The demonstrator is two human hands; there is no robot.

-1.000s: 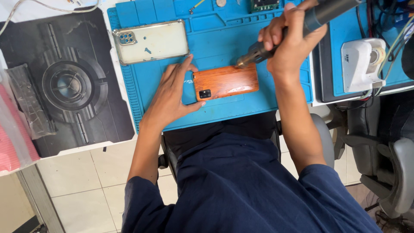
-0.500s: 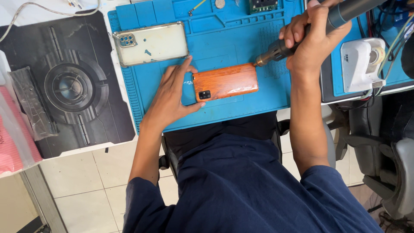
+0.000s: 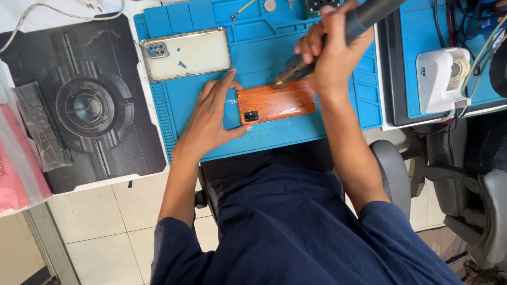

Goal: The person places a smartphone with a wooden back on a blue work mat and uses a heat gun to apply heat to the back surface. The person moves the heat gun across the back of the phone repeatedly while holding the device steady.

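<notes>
Nearest to you, your dark blue shirt (image 3: 296, 232) fills the lower part of the view, with both forearms reaching away from it toward the blue mat (image 3: 348, 113).

Your left hand (image 3: 211, 121) lies flat and open on the blue mat, fingers spread; the thumb and forefinger bracket the camera end of the phone (image 3: 275, 102) and touch its short edge, but they do not close around it. The phone, with a wood-pattern orange back facing up, lies lengthwise near the front edge of the blue mat, about midway across it.

Your right hand (image 3: 332, 50) is closed tight around the tool (image 3: 338, 37), a dark, thick-handled thing held at a slant, its metal tip down at the far long edge of the phone. Whether the tip touches the phone, you cannot tell from here.

Farther back on the blue mat, toward its left corner, a 2nd phone in a clear case (image 3: 186, 54) lies flat. Left of the blue mat sits a black mat (image 3: 90, 105). Right of the blue mat stands a white machine (image 3: 441, 79).
</notes>
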